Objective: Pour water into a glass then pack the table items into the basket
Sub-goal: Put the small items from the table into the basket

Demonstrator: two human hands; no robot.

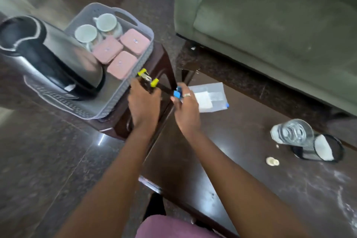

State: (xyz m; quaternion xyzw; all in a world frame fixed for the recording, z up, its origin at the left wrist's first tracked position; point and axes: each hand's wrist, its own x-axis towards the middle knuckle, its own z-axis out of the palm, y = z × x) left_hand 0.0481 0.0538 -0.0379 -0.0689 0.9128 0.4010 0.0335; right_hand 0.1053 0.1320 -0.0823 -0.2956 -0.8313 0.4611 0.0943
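The left hand (144, 102) is closed around a small yellow-tipped tool (147, 78) at the rim of the grey plastic basket (116, 91), and the right hand (186, 105) pinches a small blue piece (177, 93). The clear ribbed glass with water (292, 133) stands well apart on the dark table (231, 160). I think the tool could catch on the rim and fall beside the basket.

A grey-green sofa (270, 25) stands behind the dark wooden worktop (231, 160). The dark polished stone floor (48, 150) glints, perhaps reflecting an overhead light.

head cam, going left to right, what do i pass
kettle → grey basket → left hand → right hand → clear plastic pouch → glass → black mesh holder
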